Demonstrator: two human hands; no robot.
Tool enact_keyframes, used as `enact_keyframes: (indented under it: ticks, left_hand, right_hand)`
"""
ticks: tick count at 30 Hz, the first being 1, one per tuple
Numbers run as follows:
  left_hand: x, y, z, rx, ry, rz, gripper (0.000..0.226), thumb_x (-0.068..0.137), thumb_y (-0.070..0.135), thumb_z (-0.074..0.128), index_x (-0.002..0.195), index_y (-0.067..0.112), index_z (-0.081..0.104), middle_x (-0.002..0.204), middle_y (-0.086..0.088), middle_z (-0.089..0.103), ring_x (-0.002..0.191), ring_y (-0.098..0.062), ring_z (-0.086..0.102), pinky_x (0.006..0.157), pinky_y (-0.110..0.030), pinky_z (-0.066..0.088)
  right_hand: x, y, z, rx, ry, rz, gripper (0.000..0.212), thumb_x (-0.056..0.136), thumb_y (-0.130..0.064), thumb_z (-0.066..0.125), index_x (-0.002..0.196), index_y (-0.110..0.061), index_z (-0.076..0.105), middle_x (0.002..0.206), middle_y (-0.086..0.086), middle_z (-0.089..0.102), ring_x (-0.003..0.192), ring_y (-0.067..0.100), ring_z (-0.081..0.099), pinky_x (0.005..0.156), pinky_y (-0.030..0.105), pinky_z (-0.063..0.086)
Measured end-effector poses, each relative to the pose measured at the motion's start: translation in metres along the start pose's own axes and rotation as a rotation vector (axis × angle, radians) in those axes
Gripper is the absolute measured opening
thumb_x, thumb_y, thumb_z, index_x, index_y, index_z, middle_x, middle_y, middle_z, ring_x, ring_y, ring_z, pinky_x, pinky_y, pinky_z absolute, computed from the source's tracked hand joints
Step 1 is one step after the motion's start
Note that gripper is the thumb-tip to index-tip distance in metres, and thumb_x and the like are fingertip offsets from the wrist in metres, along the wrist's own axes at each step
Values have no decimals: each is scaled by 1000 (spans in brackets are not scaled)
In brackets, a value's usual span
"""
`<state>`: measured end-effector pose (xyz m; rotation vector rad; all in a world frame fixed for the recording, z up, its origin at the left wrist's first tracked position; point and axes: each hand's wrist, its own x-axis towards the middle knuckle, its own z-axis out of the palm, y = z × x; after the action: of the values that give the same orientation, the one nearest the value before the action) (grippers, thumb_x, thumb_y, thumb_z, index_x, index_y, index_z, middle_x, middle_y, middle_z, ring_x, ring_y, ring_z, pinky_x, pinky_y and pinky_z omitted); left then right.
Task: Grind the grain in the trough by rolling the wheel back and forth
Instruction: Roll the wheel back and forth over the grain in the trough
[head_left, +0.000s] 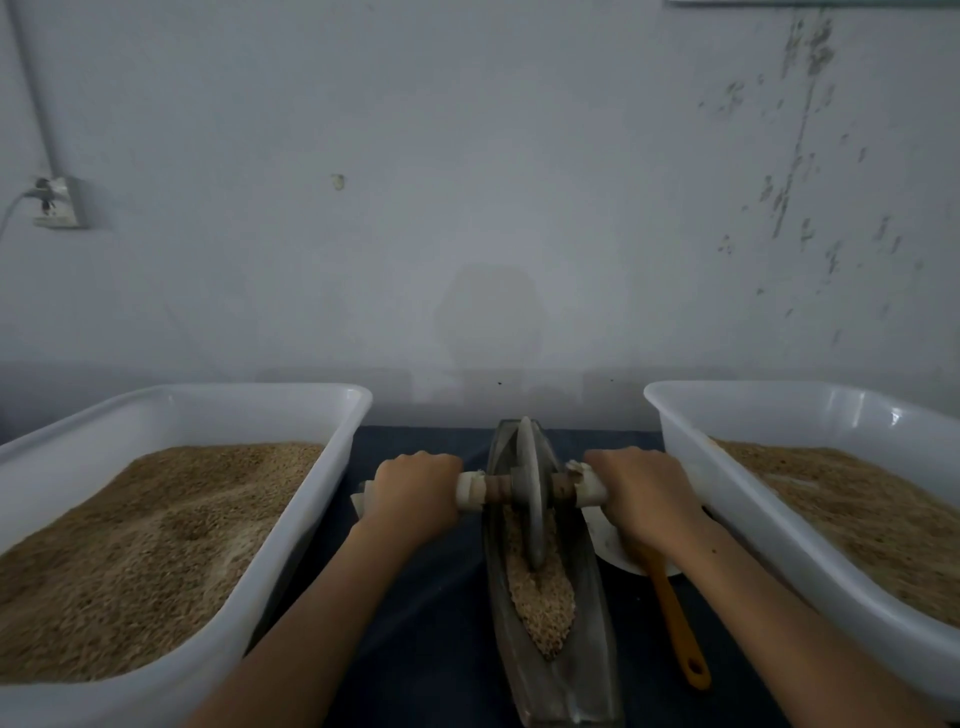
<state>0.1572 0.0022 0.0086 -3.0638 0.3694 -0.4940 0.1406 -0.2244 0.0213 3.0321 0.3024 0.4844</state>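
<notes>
Both bare forearms reach forward from the bottom edge, roughly parallel. The left hand (415, 491) and right hand (641, 493) are each curled palm-down round an end of the cloth-wrapped wooden axle handle (519, 488), knuckles up, wrists level.

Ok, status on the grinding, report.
Both hands gripping axle handles. Wheel upright in trough, grain under it. Nothing blocking.
</notes>
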Motion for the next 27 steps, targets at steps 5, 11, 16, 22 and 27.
enact_keyframes:
  ticks: [5, 11, 16, 22, 27]
  left_hand:
    - [1, -1, -6, -7, -223, -15, 24, 83, 27, 64, 104, 18, 59, 100, 0, 64, 89, -18, 61, 75, -29, 45]
    - [4, -3, -10, -70, -413, -3, 30, 80, 28, 69, 107, 18, 58, 98, 0, 63, 88, -18, 60, 80, -31, 48]
    - [1, -3, -5, -29, -183, 3, 17, 82, 29, 64, 95, 23, 56, 84, 6, 54, 77, -14, 52, 71, -29, 41]
    - [0, 1, -4, 2, -63, 7, 19, 86, 32, 60, 102, 23, 57, 97, 3, 63, 83, -13, 56, 71, -28, 40]
    - [0, -1, -11, -36, -265, 12, 27, 84, 27, 64, 109, 19, 58, 103, -1, 64, 94, -17, 61, 83, -31, 48]
  right_hand:
    - [3, 1, -11, -48, -210, -17, 17, 87, -16, 58, 102, -25, 57, 103, 0, 64, 93, 18, 60, 73, 28, 40]
    - [5, 5, -17, -42, -391, -12, 26, 83, -20, 64, 108, -22, 59, 89, -4, 55, 84, 15, 57, 74, 28, 46]
    - [5, 4, -5, -40, -164, -16, 16, 87, -16, 56, 100, -25, 57, 99, -2, 63, 89, 18, 59, 79, 31, 48]
    - [4, 3, 2, -10, -42, 7, 16, 89, -15, 55, 87, -29, 47, 99, -2, 63, 91, 19, 60, 78, 31, 46]
    - [5, 5, -8, -19, -250, -25, 17, 85, -18, 60, 99, -27, 56, 91, -4, 60, 80, 14, 54, 72, 27, 42]
